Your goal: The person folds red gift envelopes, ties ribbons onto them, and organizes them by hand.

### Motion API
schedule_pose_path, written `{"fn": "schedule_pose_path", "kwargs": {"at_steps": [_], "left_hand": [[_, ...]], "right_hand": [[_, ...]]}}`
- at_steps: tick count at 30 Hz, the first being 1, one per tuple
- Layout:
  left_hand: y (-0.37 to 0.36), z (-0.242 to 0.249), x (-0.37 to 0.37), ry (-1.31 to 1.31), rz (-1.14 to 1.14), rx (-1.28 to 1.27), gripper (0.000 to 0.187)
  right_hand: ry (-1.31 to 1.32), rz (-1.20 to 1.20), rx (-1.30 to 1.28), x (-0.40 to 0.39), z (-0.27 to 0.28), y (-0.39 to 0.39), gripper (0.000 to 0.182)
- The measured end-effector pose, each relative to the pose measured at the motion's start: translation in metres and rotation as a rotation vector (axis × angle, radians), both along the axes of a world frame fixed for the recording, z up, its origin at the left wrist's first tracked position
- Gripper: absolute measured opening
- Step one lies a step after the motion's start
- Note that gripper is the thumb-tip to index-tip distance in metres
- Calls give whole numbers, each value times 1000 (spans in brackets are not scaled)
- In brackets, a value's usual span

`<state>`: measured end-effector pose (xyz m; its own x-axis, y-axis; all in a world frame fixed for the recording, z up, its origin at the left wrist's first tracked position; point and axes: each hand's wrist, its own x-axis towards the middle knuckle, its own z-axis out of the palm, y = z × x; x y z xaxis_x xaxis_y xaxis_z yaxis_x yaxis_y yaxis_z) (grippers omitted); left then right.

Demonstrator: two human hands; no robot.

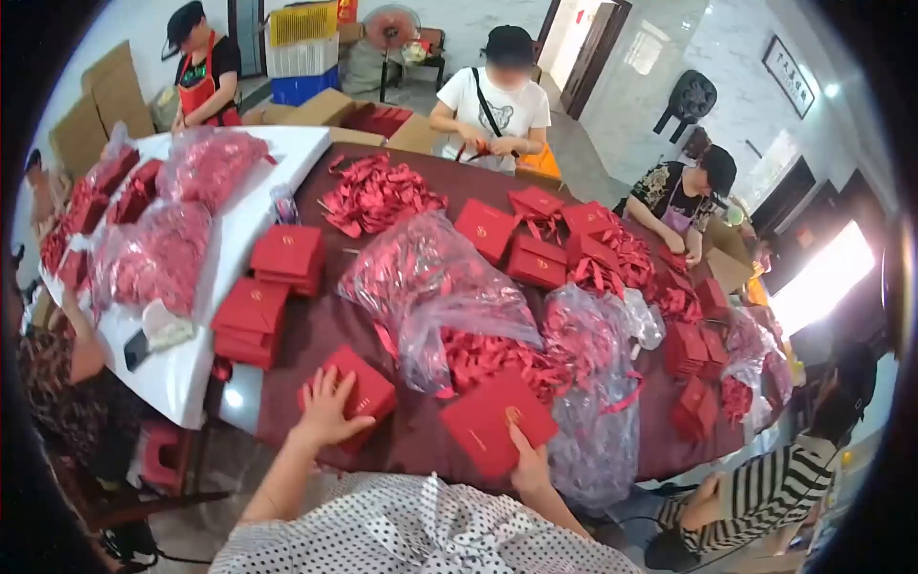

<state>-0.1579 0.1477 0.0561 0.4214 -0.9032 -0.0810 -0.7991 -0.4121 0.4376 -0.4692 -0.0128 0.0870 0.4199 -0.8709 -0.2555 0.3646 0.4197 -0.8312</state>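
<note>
My left hand lies with spread fingers on a red gift box at the table's near edge; it may be a small stack. In my right hand, thumb on top, is another flat red gift box with a gold emblem, tilted above the table. Just beyond it, a clear plastic bag spills red ribbons. Left of the bag are two stacks of red boxes, a nearer one and a farther one. The fingers under the held box are hidden.
Beside the dark red tablecloth, a white table carries bags of red ribbon. A ribbon heap and more boxes lie farther back. Another plastic bag hangs over the near edge. Several people work around the tables.
</note>
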Motion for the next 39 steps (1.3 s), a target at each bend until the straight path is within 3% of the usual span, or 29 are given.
{"fn": "schedule_pose_path", "kwargs": {"at_steps": [2, 6, 11, 13, 14, 16, 17, 19, 21, 25, 30, 33, 35, 39], "left_hand": [[-2, -16, -2, -10, -6, 55, 98], [-9, 2, -6, 25, 6, 55, 96], [-21, 37, 5, -16, -6, 86, 87], [-28, 46, 8, -50, -145, -313, 71], [-32, 51, 5, -46, -150, -306, 71], [-44, 62, -10, 331, -291, -430, 52], [-51, 64, -24, 398, -328, -503, 43], [-56, 45, -62, 880, -231, -372, 49], [-61, 40, -99, 1117, -284, -352, 61], [-67, 45, -150, 1463, -251, 5, 55], [-55, 47, -217, 1550, -178, 8, 41], [-47, 45, -254, 1670, -66, -55, 41], [-45, 37, -275, 1632, -38, -83, 41], [-43, 46, -317, 1647, -16, -78, 42]], "right_hand": [[22, -95, 67, -11, -10, 7, 39], [140, -293, 110, -15, -17, 22, 36], [215, -294, 97, -7, -14, 29, 35], [216, -263, 63, -9, -27, 34, 35], [220, -268, 70, -11, -32, 36, 35], [143, -242, 158, -9, -29, 41, 34], [154, -242, 165, -12, -25, 42, 34], [78, -155, 202, -16, -8, 51, 35], [71, -112, 190, -24, 4, 56, 37], [66, -18, -6, -58, 16, 63, 41], [133, -16, -50, -125, 11, 73, 39], [-43, 46, 152, -165, 27, 84, 40], [-77, 29, 153, -188, 16, 89, 42], [102, -20, -33, -220, 11, 95, 41]]}}
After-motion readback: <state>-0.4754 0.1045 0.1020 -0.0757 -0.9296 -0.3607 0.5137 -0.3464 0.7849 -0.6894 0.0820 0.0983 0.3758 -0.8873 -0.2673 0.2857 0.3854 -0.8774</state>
